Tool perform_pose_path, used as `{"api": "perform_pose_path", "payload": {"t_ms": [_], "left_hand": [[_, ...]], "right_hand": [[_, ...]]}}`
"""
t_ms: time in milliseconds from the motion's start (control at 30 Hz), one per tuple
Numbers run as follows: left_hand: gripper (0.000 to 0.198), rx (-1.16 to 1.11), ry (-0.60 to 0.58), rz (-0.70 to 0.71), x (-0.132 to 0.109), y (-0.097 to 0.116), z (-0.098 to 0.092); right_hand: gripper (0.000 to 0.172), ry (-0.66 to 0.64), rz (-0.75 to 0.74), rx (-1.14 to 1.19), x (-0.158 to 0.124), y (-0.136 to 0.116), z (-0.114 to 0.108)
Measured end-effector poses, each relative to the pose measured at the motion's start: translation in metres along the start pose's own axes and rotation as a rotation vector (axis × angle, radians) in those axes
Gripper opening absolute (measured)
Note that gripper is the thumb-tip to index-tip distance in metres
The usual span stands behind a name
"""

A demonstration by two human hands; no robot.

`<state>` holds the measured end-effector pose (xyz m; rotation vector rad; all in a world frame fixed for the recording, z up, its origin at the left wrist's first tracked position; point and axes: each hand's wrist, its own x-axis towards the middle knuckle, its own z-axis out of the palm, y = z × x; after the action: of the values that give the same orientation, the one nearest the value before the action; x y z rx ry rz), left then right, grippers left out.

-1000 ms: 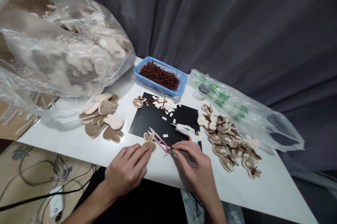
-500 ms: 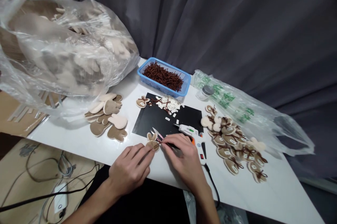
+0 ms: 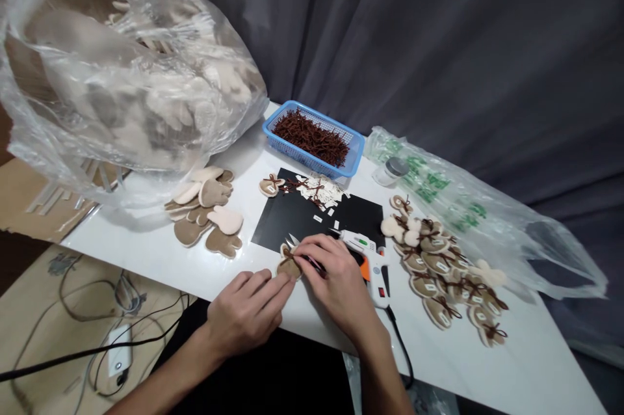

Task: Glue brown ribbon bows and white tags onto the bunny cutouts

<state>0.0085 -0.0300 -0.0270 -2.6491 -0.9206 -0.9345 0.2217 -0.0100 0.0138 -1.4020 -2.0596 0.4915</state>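
My left hand [image 3: 246,314] rests on the white table [image 3: 146,252], its fingertips pressing the lower edge of a small brown felt rabbit [image 3: 288,267]. My right hand [image 3: 336,278] is curled over the top of that rabbit, pinching a thin brown string bow against it. Pink thread snips [image 3: 302,255] lie under the right hand, with only the metal tips and a bit of handle showing. A white and orange glue gun [image 3: 368,257] lies just right of my right hand on the black mat [image 3: 292,216].
A blue basket [image 3: 314,140] of brown bows stands behind the mat. Plain felt rabbits [image 3: 207,210] are stacked at left, below a big clear bag [image 3: 121,77] of more. Finished rabbits with bows [image 3: 443,272] lie at right, by a plastic bag [image 3: 468,207] and a small jar [image 3: 390,171].
My right hand moved left from near the snips' handle to the felt rabbit and now covers the snips. The left hand stayed on the rabbit. The camera shifted slightly left.
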Motion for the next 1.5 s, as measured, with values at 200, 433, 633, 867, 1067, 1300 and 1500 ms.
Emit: {"api": "perform_pose_path", "payload": {"t_ms": [200,433,633,867,1067,1300,1500], "left_hand": [[0.035,0.002,-0.015,0.023,-0.0004,0.0001,-0.0007],[0.034,0.008,-0.011,0.011,0.0021,0.0011,-0.001],[0.037,0.024,-0.046,0.005,0.0006,0.0013,-0.0006],[0.037,0.016,-0.061,0.006,0.0015,0.0011,-0.0004],[0.037,0.009,-0.057,0.003,0.0028,0.0009,-0.0012],[0.035,-0.014,-0.037,-0.009,0.0045,0.0016,-0.0011],[0.034,-0.038,-0.034,-0.014,0.0024,0.001,-0.0007]], "right_hand": [[0.021,-0.003,-0.007,-0.004,0.0001,-0.0031,-0.0026],[0.021,-0.025,-0.011,0.003,0.0011,-0.002,0.002],[0.023,-0.032,0.013,0.012,-0.0015,-0.0001,0.0036],[0.022,-0.034,0.004,-0.011,-0.0012,0.0001,0.0048],[0.022,-0.033,-0.003,-0.004,-0.0026,0.0001,0.0038],[0.02,-0.049,-0.002,0.03,-0.0025,-0.0002,0.0047],[0.021,-0.066,0.033,0.107,-0.0014,0.0012,0.0026]]}}
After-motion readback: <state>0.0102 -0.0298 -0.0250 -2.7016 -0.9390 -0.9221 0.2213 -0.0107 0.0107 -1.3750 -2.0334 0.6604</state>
